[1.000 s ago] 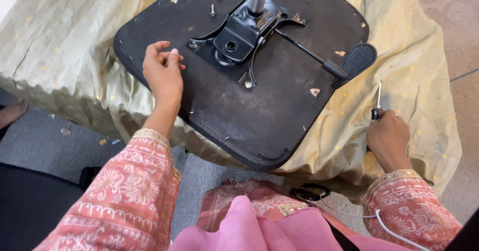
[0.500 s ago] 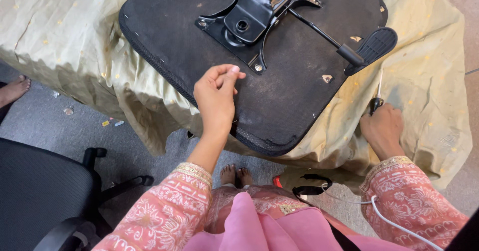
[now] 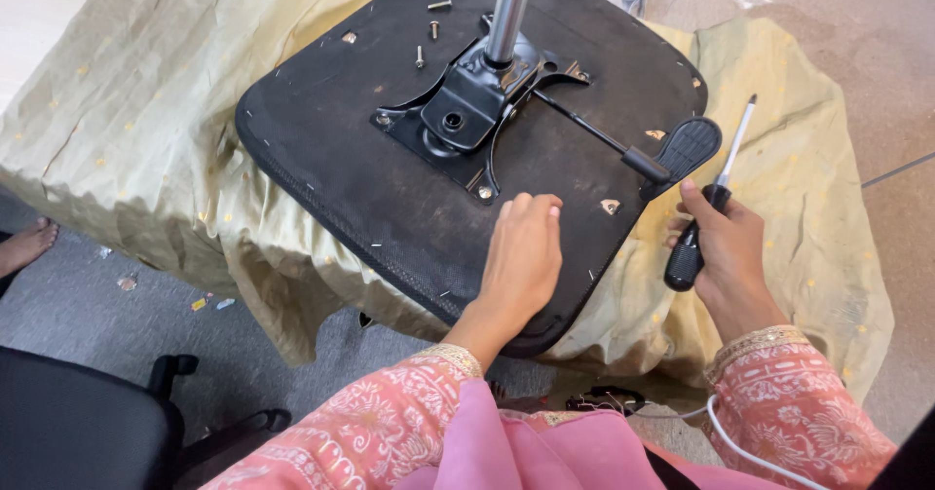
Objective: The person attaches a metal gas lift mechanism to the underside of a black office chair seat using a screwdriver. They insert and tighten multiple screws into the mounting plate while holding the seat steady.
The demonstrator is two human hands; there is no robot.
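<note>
An upturned black chair seat (image 3: 321, 149) lies on a table draped in a pale green cloth (image 3: 127, 130). A black metal mechanism plate (image 3: 467, 110) with a silver gas-lift column (image 3: 508, 8) is bolted at its middle, and a lever with a black paddle (image 3: 687, 147) reaches to the right. My left hand (image 3: 521, 256) rests flat on the seat's near part, fingers together, holding nothing. My right hand (image 3: 726, 246) grips a screwdriver (image 3: 703, 207) by its black handle, shaft pointing up and away, just right of the seat's edge.
Three loose screws (image 3: 430, 24) lie on the seat's far side. A black chair part (image 3: 88, 422) stands on the grey floor at lower left, and another person's bare foot (image 3: 24, 245) shows at the left edge. A white cable (image 3: 750, 451) runs by my right sleeve.
My left hand slid from the seat's left side to its near middle. My right hand lifted the screwdriver off the cloth and now holds it up beside the lever paddle.
</note>
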